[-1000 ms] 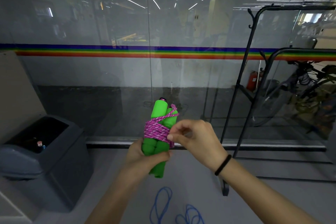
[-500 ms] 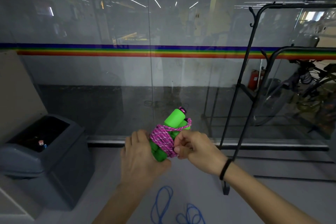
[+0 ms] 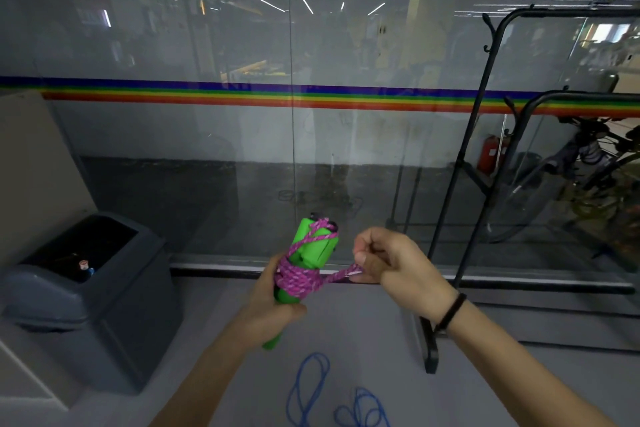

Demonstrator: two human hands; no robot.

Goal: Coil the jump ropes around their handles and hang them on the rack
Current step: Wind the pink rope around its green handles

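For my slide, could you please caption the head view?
Left hand grips green handles; right hand pulls the pink rope end taut.

No legible text, label, brand, number or sign appears on any surface in the head view.
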